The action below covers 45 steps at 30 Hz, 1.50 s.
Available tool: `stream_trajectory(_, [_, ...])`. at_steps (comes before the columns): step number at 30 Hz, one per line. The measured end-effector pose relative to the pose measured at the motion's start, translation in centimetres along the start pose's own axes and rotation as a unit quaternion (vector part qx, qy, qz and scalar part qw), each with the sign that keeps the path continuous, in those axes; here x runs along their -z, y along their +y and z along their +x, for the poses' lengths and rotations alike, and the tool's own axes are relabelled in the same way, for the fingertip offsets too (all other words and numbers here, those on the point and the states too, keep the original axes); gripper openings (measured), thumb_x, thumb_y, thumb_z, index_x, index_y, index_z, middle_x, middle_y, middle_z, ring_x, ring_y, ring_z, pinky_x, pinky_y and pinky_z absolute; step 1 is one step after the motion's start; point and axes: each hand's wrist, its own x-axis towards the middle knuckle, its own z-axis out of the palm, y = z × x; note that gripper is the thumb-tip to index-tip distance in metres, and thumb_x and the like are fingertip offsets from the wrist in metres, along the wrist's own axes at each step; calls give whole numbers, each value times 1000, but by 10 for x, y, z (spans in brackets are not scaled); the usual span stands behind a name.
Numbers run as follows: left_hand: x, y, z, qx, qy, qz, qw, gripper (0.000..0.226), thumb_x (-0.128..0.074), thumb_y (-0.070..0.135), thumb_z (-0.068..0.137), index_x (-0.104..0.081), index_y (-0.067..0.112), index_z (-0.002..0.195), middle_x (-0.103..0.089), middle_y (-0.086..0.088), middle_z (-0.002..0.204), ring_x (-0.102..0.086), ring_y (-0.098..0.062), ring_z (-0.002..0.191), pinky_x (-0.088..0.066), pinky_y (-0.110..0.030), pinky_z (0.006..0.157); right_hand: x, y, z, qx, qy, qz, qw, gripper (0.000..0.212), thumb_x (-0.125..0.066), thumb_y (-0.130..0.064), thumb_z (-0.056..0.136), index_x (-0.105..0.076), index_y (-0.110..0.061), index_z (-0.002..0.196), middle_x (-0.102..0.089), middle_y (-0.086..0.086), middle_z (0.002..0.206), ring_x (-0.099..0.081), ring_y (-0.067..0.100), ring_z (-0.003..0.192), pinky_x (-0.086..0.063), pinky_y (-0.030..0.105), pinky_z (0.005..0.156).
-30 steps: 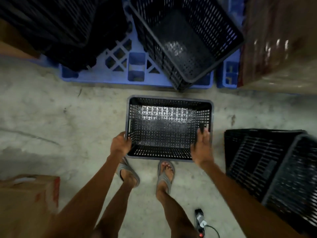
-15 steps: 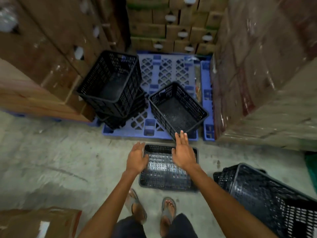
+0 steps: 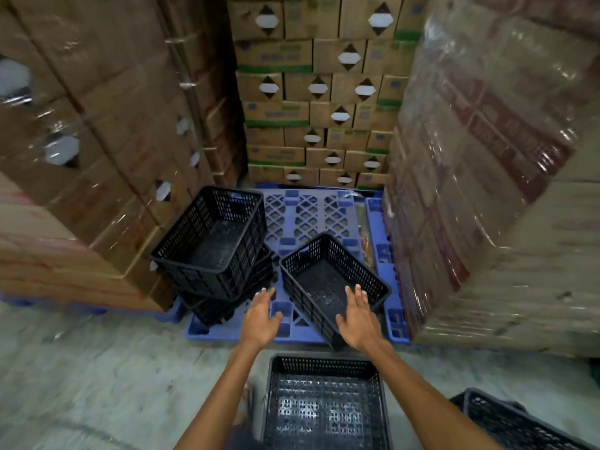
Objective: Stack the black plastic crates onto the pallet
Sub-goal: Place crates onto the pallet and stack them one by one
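A blue plastic pallet (image 3: 305, 212) lies on the floor ahead. On its left side stands a stack of black crates (image 3: 214, 241). A single black crate (image 3: 328, 277) sits skewed on the pallet's front right. My left hand (image 3: 261, 315) is open, just left of that crate. My right hand (image 3: 358, 316) is open too, over the crate's near right corner. Neither hand holds anything. Another black crate (image 3: 324, 404) rests on the concrete floor below my arms.
Tall shrink-wrapped carton stacks (image 3: 487, 157) wall the pallet's right side, and more cartons (image 3: 81, 141) stand on the left and at the back (image 3: 311, 92). More black crates (image 3: 513, 420) lie at the lower right. Bare concrete floor (image 3: 97, 368) spreads to the left.
Both hands let go of the crate on the floor and rose forward toward the skewed crate on the pallet. The view tilted up from the floor to the pallet and cartons.
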Motion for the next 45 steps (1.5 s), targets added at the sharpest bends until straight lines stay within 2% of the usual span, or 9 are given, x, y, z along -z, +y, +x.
stream_trajectory(8, [3, -5, 180, -53, -80, 79, 992, 63, -55, 27, 97, -28, 20, 154, -19, -3, 165, -17, -23, 153, -31, -44, 119, -26, 10, 102, -122, 4, 83, 989, 75, -46, -33, 101, -1, -14, 158, 9, 8, 166, 2, 26, 154, -28, 42, 119])
stream_trajectory(13, [-25, -31, 317, -88, -188, 141, 968, 65, -57, 25, 95, -29, 19, 154, -21, -7, 164, -19, -25, 153, -30, -43, 119, -63, 31, 168, -254, 30, 165, 952, 73, -49, -26, 100, -7, -6, 157, -2, 16, 166, -5, 30, 154, -20, 38, 121])
stream_trajectory(19, [-89, -75, 472, -122, -212, 174, 954, 53, -63, 17, 89, -49, 4, 138, -54, -24, 136, -55, -40, 122, -46, -48, 101, -142, 76, 245, -388, 57, 239, 888, 75, -59, -21, 96, -17, 2, 154, -21, 22, 161, -22, 35, 149, -21, 41, 120])
stream_trajectory(23, [-157, -107, 549, -140, -192, 199, 951, 64, -64, 16, 89, -38, -6, 144, -40, -32, 148, -37, -43, 140, -31, -46, 116, -204, 128, 297, -440, 59, 246, 861, 81, -58, -30, 97, -12, 1, 155, -21, 22, 161, -26, 37, 148, -25, 42, 120])
stream_trajectory(26, [-217, -136, 602, -130, -183, 227, 948, 75, -64, 23, 90, -28, -5, 149, -32, -29, 154, -30, -41, 145, -26, -45, 120, -261, 172, 332, -484, 86, 255, 833, 83, -60, -35, 95, -13, -2, 156, -38, 27, 153, -43, 43, 136, -38, 43, 110])
stream_trajectory(30, [-267, -159, 658, -109, -133, 211, 962, 70, -64, 33, 89, -36, -1, 143, -54, -28, 135, -53, -43, 124, -46, -50, 103, -310, 208, 357, -513, 139, 280, 799, 76, -58, -38, 96, -18, -9, 155, -53, 27, 140, -53, 48, 124, -45, 46, 100])
stream_trajectory(36, [-301, -181, 705, -73, -158, 127, 977, 42, -60, 24, 95, -62, -7, 123, -65, -27, 124, -61, -39, 116, -48, -45, 100, -335, 232, 381, -518, 245, 242, 783, 41, -46, -21, 101, -45, -5, 138, -63, 27, 124, -59, 46, 112, -46, 45, 91])
stream_trajectory(41, [-282, -180, 691, -37, -150, 54, 986, 31, -59, 13, 95, -65, -4, 121, -67, -21, 124, -62, -32, 117, -48, -33, 101, -308, 233, 376, -499, 246, 221, 801, 27, -46, -17, 100, -54, 0, 119, -67, 26, 113, -62, 44, 103, -47, 41, 84])
stream_trajectory(45, [-233, -159, 660, -12, -124, 29, 992, 27, -60, 12, 94, -68, -3, 115, -70, -19, 108, -65, -31, 103, -52, -39, 95, -241, 220, 358, -454, 241, 201, 834, 27, -47, -17, 100, -55, 2, 116, -66, 29, 112, -61, 45, 103, -47, 43, 84])
